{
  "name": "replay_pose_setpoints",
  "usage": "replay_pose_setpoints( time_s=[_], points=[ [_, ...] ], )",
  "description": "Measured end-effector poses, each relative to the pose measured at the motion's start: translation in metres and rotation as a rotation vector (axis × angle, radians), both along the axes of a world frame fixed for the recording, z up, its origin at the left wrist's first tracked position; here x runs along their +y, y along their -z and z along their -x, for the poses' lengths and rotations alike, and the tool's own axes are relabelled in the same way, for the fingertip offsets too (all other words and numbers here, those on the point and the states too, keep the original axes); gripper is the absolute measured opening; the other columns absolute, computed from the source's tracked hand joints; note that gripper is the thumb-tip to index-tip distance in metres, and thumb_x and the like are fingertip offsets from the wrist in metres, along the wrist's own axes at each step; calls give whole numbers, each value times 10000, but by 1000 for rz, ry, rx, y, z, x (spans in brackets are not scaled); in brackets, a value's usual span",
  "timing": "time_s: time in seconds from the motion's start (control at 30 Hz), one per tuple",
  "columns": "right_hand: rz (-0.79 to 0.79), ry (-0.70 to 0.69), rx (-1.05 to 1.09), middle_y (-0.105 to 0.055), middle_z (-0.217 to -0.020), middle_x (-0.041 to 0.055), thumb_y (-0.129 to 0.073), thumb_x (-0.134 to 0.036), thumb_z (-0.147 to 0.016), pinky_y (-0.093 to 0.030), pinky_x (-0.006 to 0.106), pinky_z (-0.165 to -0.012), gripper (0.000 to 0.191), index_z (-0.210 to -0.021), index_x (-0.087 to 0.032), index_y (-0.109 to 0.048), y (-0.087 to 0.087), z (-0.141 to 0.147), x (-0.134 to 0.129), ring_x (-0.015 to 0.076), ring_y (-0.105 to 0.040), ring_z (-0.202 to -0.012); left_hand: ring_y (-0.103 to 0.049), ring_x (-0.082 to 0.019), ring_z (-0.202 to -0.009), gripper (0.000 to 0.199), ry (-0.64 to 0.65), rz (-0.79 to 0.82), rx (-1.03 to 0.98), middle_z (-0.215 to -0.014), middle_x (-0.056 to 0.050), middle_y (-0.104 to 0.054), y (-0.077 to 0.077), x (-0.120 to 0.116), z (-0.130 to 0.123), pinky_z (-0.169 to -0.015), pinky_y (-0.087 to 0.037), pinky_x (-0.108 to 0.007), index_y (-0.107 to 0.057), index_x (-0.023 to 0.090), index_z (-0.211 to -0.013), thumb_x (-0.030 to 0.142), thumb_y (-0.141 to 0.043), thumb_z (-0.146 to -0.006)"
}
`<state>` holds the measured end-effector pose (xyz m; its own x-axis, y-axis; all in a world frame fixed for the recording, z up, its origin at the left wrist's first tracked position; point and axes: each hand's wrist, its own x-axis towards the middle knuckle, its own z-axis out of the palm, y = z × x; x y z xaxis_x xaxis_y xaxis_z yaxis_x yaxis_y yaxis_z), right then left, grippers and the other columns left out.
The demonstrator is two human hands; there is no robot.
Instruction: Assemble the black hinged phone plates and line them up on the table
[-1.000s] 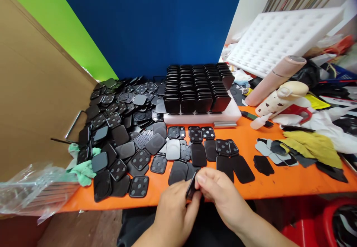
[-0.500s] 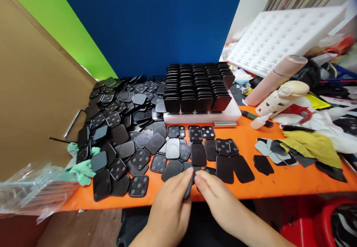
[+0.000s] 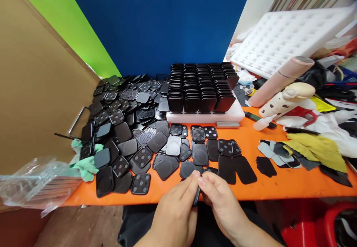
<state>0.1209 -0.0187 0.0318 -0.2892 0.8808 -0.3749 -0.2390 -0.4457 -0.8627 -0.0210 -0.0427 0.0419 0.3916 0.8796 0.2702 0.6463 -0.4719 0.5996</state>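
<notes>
At the table's front edge, my left hand (image 3: 177, 206) is closed around a thin black plate (image 3: 196, 196), seen nearly edge-on. The fingers and thumb of my right hand (image 3: 223, 204) pinch the same plate near its upper end. Most of its faces are hidden by my hands. Just beyond my hands lie rounded square black plates, some smooth and some with grey dots, such as a dotted plate (image 3: 141, 183). A pale grey square plate (image 3: 173, 146) lies among them.
Rows of black plates (image 3: 192, 87) stand upright in a white foam block (image 3: 206, 118). A heap of loose plates (image 3: 128, 105) covers the table's left. On the right are a pink bottle (image 3: 279, 83), a yellow cloth (image 3: 315, 146) and dark flat pieces (image 3: 266, 166). Clear plastic (image 3: 36, 183) hangs at the left edge.
My fingertips have come closer together over the thin black plate, with the right hand now overlapping its upper end. The whole view has shifted slightly.
</notes>
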Motion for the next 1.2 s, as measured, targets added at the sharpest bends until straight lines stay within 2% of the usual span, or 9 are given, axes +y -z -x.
replay_pose_setpoints(
  time_s=[0.1, 0.23, 0.37, 0.5, 0.63, 0.77, 1.03, 1.13, 1.2],
  points=[
    [55, -7, 105, -296, -551, -72, -569, -511, -811, -203, 208, -461, 377, -668, -169, -503, -5, -1, 3, 73, -203, -494, -566, -203, -1124, 511, -77, 187, -263, -1265, -73, -576, 3, 5, -1, -962, -459, -314, -493, 227, -1290, 73, -454, -805],
    [240, -81, 307, -410, -613, -45, -531, -450, -846, -255, 202, -489, 298, -819, -156, -577, -17, -4, 8, 65, -292, -500, -637, -232, -982, 293, -429, 597, -738, -1044, -85, -695, 5, 20, 1, -868, -509, -343, -638, 168, -1091, 270, -536, -836],
    [135, -226, 84, -553, -649, -11, -442, -472, -897, -245, 202, -458, 343, -918, -152, -564, -16, -5, 8, 47, -346, -431, -658, -246, -867, 361, -568, 685, -942, -927, -93, -714, 7, 26, 3, -763, -535, -341, -655, 114, -1014, 379, -622, -772],
    [151, -248, 39, -476, -553, -59, -433, -566, -865, -181, 192, -402, 409, -817, -170, -520, -9, -4, 7, 37, -250, -386, -658, -222, -887, 276, -405, 481, -671, -986, -78, -710, 5, 19, 4, -816, -520, -326, -661, 176, -1061, 303, -562, -837],
    [415, -161, 232, -329, -539, -93, -571, -533, -804, -116, 163, -403, 389, -710, -183, -431, -11, -8, 8, 33, -154, -429, -614, -188, -1043, 403, -46, 218, -405, -1169, -64, -643, 5, 11, 8, -902, -487, -304, -546, 272, -1230, 111, -481, -866],
    [680, -171, 384, -329, -518, -90, -591, -429, -824, -142, 143, -401, 324, -690, -170, -451, -13, -17, 8, 20, -179, -407, -570, -180, -1120, 607, 136, 102, -333, -1252, -61, -588, 4, 8, 11, -934, -477, -304, -377, 313, -1351, 20, -480, -830],
    [846, 136, 536, -284, -393, -105, -605, -377, -784, -149, 142, -345, 333, -572, -170, -452, -13, -3, 3, 27, -199, -343, -546, -212, -1149, 660, 171, 2, -329, -1256, -85, -581, 9, 6, 7, -924, -492, -321, -333, 286, -1380, 9, -480, -799],
    [789, 124, 566, -277, -390, -107, -587, -376, -792, -162, 150, -348, 334, -563, -171, -453, -15, -2, 5, 32, -171, -348, -580, -218, -1107, 597, 151, 16, -366, -1230, -93, -601, 16, 5, 4, -902, -500, -316, -394, 273, -1348, 20, -481, -814],
    [691, 70, 539, -293, -394, -103, -558, -391, -813, -193, 158, -364, 317, -598, -171, -481, -17, -7, 8, 40, -179, -356, -637, -198, -1010, 449, -9, 102, -455, -1135, -76, -660, 20, 8, 2, -854, -518, -286, -508, 261, -1246, 67, -489, -842]
  ],
)
